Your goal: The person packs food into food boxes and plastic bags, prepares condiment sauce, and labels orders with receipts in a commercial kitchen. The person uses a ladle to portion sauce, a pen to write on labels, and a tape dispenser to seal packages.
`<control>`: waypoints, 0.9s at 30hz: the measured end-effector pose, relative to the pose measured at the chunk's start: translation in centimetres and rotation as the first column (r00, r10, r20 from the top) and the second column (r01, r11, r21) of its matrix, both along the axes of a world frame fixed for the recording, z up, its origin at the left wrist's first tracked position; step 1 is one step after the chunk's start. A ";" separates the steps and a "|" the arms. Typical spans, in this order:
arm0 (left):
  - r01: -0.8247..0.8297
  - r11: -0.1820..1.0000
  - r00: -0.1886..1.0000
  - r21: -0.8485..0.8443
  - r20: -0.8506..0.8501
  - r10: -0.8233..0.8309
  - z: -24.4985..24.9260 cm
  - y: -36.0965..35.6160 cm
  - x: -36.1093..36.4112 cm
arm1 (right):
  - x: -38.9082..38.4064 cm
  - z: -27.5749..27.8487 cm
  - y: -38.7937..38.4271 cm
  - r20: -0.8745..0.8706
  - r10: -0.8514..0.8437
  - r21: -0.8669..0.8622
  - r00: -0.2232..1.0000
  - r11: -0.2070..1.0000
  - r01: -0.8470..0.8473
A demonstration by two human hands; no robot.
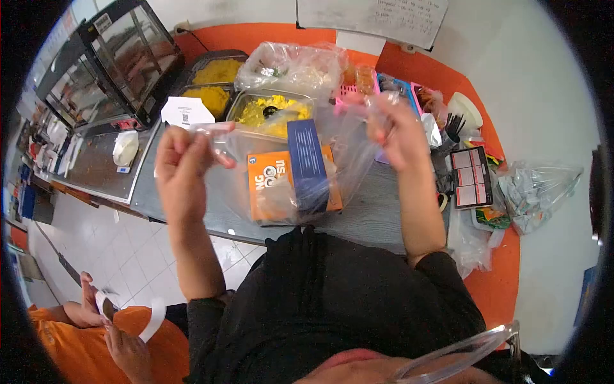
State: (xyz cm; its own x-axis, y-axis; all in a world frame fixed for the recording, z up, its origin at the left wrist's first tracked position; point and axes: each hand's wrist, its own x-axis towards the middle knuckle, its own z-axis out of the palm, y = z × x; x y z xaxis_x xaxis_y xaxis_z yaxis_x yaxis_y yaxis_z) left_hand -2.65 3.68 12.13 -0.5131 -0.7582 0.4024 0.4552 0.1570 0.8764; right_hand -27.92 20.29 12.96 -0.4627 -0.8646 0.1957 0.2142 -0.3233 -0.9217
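Note:
My left hand and my right hand each pinch one side of a clear plastic bag, holding it up over the grey counter. Inside the bag sits an orange box with a dark blue band across it. Both hands are raised to about the same height, with the bag stretched between them.
Behind the bag stand trays of yellow food, a bagged salad, a glass display case at left, and a card reader and plastic bags at right. Another person in an orange shirt stands at lower left.

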 end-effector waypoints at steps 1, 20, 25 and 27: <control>-0.011 1.000 0.998 -0.022 -0.063 0.010 2.1 0.8 0.0 | 0.0 1.2 -0.3 -0.006 -0.001 -0.003 1.000 1.000 0.001; 0.420 0.723 0.500 -0.548 0.805 0.320 -5.5 8.7 -7.7 | 2.9 0.3 3.0 -0.116 0.097 -0.047 0.989 0.994 -0.103; 0.212 0.804 0.517 -0.555 0.762 0.390 -10.3 8.3 -8.4 | 2.3 -0.2 4.2 -0.078 0.036 -0.055 0.996 0.998 -0.040; 0.214 0.877 0.525 -0.430 0.808 0.268 -11.0 7.5 -6.7 | 1.6 -0.4 4.8 -0.064 0.016 -0.039 0.998 0.999 -0.019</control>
